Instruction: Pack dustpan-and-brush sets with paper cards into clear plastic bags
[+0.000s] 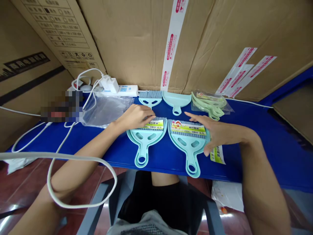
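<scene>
My left hand [137, 116] curls over the upper left corner of a light-blue dustpan and brush set [144, 139]; its fingertips are partly hidden, so I cannot make out whether they grip anything. A yellow-green label [154, 125] lies across that set's grey bristles. Beside it to the right is a second light-blue dustpan and brush set [188, 143], with its own label [187, 128]. My right hand [216, 132] is open around the right edge of this second set, index finger stretched out and thumb apart. Another label [217, 154] lies below the right palm.
Behind the sets lie a loose blue brush [150, 98], a blue dustpan [176, 100] and a bagged green set [210, 103]. Clear plastic bags [107, 109] and a power strip [127, 90] with white cables are at the left. Cardboard boxes [137, 42] wall the blue table's [256, 140] back.
</scene>
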Demonstrator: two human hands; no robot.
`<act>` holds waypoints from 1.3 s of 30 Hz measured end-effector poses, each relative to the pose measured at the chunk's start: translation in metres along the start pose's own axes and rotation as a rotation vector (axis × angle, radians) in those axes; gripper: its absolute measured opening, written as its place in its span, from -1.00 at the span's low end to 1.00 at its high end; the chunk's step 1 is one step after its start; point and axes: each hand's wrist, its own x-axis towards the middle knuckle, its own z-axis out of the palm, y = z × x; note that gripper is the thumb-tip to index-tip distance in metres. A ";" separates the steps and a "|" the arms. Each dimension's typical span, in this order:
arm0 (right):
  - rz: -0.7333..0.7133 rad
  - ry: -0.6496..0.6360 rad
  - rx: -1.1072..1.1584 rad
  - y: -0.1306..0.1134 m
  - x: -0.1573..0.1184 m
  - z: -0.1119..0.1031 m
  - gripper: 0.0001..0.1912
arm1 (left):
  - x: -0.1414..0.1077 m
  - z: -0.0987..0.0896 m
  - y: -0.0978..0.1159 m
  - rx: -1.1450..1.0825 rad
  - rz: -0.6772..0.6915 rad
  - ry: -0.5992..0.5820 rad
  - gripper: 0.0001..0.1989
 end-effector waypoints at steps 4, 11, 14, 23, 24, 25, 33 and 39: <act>-0.041 -0.050 -0.035 -0.007 0.000 0.004 0.59 | 0.000 0.000 -0.001 -0.024 0.005 -0.004 -0.65; -0.063 -0.068 -0.054 -0.010 0.004 0.009 0.54 | -0.001 0.000 -0.002 -0.033 0.001 -0.007 -0.64; -0.060 -0.068 -0.056 -0.010 0.003 0.008 0.58 | 0.000 0.000 -0.002 -0.042 -0.011 -0.012 -0.64; 0.135 0.013 -0.023 -0.006 0.004 -0.001 0.13 | -0.001 0.002 -0.002 -0.039 -0.002 -0.003 -0.66; 0.132 0.020 -0.031 -0.003 0.003 -0.002 0.14 | 0.000 0.002 -0.001 -0.040 0.002 -0.004 -0.66; 0.118 0.015 -0.037 -0.001 0.001 -0.003 0.18 | 0.000 0.002 0.000 -0.039 0.004 -0.004 -0.66; -0.050 -0.071 -0.074 0.002 -0.004 0.000 0.52 | 0.000 0.005 -0.001 -0.042 0.009 -0.001 -0.65; 0.050 -0.108 -0.110 0.004 -0.001 0.005 0.57 | 0.000 0.006 -0.001 -0.062 -0.005 -0.022 -0.67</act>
